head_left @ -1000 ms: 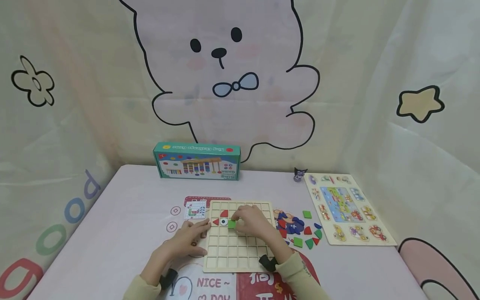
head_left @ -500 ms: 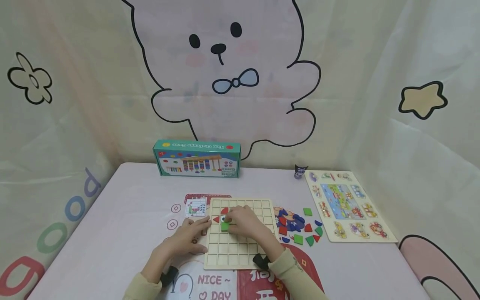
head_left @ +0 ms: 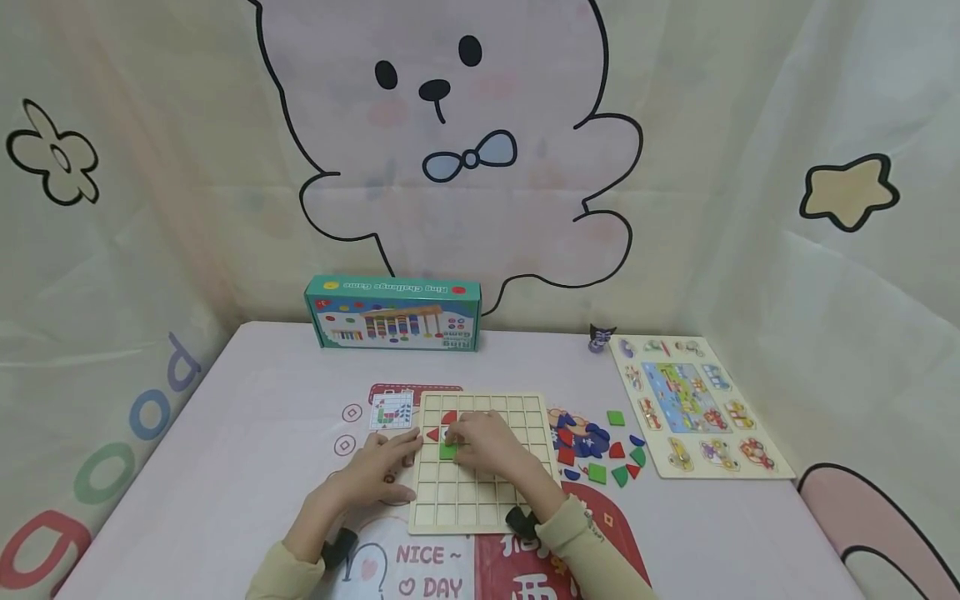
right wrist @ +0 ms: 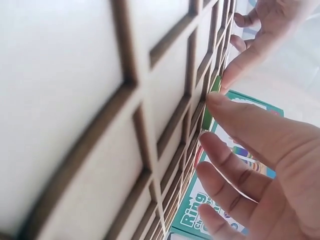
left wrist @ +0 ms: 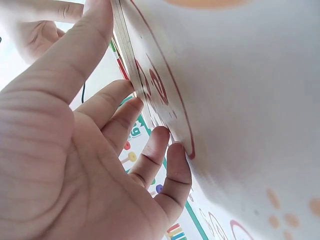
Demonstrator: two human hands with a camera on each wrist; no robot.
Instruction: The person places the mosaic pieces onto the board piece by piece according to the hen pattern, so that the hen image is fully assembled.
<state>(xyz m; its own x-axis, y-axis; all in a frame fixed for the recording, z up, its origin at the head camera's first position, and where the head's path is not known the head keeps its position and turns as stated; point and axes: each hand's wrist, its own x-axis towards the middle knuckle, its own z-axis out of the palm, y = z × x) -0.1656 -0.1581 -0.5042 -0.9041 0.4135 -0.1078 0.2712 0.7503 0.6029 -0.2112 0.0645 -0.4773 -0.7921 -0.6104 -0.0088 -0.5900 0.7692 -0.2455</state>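
Observation:
A wooden grid board [head_left: 444,493] lies flat before me. My right hand [head_left: 487,443] is over its upper left part, holding a green square tile [head_left: 447,452] in a cell by thumb and index finger. In the right wrist view the thumb lies on the green tile [right wrist: 207,118], with the index fingertip at its far end. A red quarter-round tile [head_left: 449,416] and a red triangle tile [head_left: 432,434] sit in nearby cells; the eye tile between them is mostly hidden by my fingers. My left hand [head_left: 366,472] rests at the board's left edge, fingers loosely bent [left wrist: 112,102].
A pattern card [head_left: 392,411] lies at the board's upper left. Several loose red, green and blue tiles [head_left: 597,473] are scattered to its right. Farther right is a picture puzzle board [head_left: 738,458], with a small dark figurine [head_left: 600,338] by it. A green game box [head_left: 393,321] stands behind.
My right hand has moved left and slightly down the board with the green tile, from the cell right of the eye tile to the one below it. The left hand stays at the edge.

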